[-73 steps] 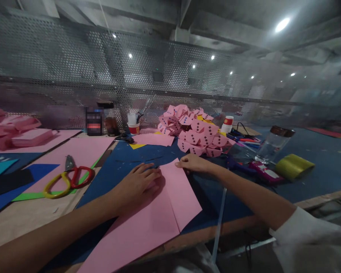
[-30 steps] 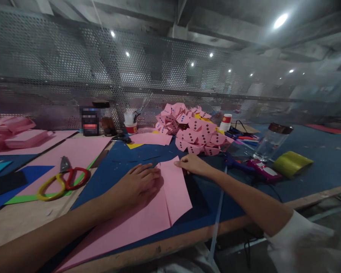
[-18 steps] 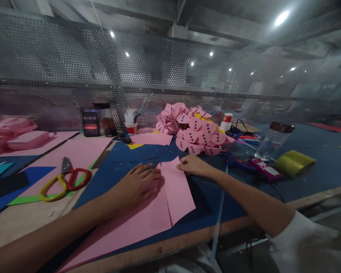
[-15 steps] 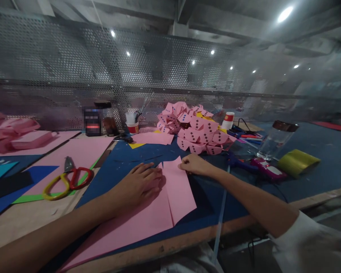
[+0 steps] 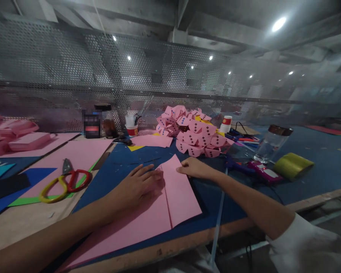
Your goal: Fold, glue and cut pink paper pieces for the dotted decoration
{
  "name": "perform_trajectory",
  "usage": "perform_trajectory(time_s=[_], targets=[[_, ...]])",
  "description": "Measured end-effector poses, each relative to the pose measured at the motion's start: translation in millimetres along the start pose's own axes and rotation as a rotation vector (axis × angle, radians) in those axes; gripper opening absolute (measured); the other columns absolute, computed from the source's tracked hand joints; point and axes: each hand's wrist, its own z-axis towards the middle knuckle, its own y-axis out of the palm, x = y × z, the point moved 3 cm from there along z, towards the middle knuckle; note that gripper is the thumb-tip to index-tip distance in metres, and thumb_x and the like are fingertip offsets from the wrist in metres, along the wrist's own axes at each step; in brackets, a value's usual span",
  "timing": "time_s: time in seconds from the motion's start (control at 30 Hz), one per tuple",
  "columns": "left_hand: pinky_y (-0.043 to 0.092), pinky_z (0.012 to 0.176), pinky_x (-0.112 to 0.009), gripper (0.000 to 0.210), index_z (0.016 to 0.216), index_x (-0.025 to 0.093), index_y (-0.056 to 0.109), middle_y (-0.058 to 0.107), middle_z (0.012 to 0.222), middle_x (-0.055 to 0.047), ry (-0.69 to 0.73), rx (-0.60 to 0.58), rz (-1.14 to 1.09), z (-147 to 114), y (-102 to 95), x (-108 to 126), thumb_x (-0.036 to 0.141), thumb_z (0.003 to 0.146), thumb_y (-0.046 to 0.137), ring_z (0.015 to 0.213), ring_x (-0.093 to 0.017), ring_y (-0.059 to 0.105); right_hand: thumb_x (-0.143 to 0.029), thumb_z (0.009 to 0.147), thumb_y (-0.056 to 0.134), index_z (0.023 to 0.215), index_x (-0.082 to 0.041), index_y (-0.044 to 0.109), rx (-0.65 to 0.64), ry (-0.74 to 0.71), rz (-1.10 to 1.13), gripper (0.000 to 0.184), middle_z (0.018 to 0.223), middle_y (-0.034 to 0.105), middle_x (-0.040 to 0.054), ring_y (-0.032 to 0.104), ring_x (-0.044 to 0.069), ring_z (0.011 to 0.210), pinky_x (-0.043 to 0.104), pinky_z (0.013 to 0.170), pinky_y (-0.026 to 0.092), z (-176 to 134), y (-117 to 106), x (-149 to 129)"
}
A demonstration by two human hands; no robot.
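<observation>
Pink creased paper [image 5: 150,223], smooth, angular | left hand [image 5: 143,184] spread palm-down on it | right hand [image 5: 194,167] curled, pinching its edge

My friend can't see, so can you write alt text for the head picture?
A left hand rests on pink paper while the right hand pinches its edge. Scissors lie to the left; a heap of dotted pink pieces sits behind.

Overhead: grey concrete beams [image 5: 186,15], bright white lamps [image 5: 279,24]
Back: grey perforated metal screen [image 5: 159,79]
Furniture: blue-topped table [image 5: 329,161], brown front edge [image 5: 184,243]
</observation>
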Motion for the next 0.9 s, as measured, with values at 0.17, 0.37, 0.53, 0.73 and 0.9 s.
perform_trajectory(time_s=[0.17,0.37,0.53,0.73,0.9], targets=[[0.035,0.122,-0.053,0.045,0.145,0.027,0.056,0.063,0.150,-0.008,-0.017,0.023,-0.012,-0.8,-2.9,5.5,0.037,0.101,0.058,0.144,-0.033,0.050,-0.049,0.092,0.059,0.060,-0.019,0.049,0.006,-0.001,-0.014,0.046,0.055,0.053,-0.0023,0.048,0.011,0.054,0.026,0.054,0.027,1.5,1.1,0.2],[0.035,0.122,-0.052,0.041,0.142,0.028,0.060,0.065,0.147,-0.008,-0.013,0.026,-0.026,0.2,-2.7,6.4,0.041,0.103,0.055,0.143,-0.032,0.051,-0.047,0.088,0.063,0.057,-0.019,0.046,0.018,-0.034,-0.102,0.045,0.055,0.044,-0.0032,0.038,0.011,0.055,0.029,0.054,0.021,0.7,0.9,-1.9],[0.036,0.121,-0.053,0.040,0.139,0.028,0.061,0.066,0.146,-0.007,-0.045,0.005,-0.031,2.2,-5.3,7.8,0.041,0.101,0.059,0.144,-0.033,0.050,-0.041,0.087,0.064,0.057,-0.019,0.049,0.017,-0.007,-0.121,0.040,0.055,0.046,-0.0027,0.039,0.011,0.056,0.030,0.054,0.021,-0.6,0.7,-5.3],[0.034,0.122,-0.053,0.041,0.142,0.028,0.058,0.062,0.150,-0.005,-0.029,-0.020,-0.017,1.8,-6.0,8.1,0.044,0.105,0.051,0.145,-0.033,0.048,-0.036,0.086,0.063,0.056,-0.018,0.050,-0.009,0.001,-0.109,0.038,0.054,0.051,-0.0023,0.045,0.012,0.054,0.028,0.053,0.025,-1.3,0.6,-7.3],[0.033,0.123,-0.052,0.042,0.143,0.028,0.057,0.063,0.150,-0.005,-0.041,-0.012,-0.027,1.4,-5.6,7.5,0.043,0.104,0.054,0.145,-0.032,0.048,-0.034,0.085,0.062,0.056,-0.018,0.052,-0.014,0.000,-0.102,0.035,0.054,0.055,-0.0018,0.047,0.012,0.053,0.028,0.053,0.027,-2.2,1.1,-6.9]])
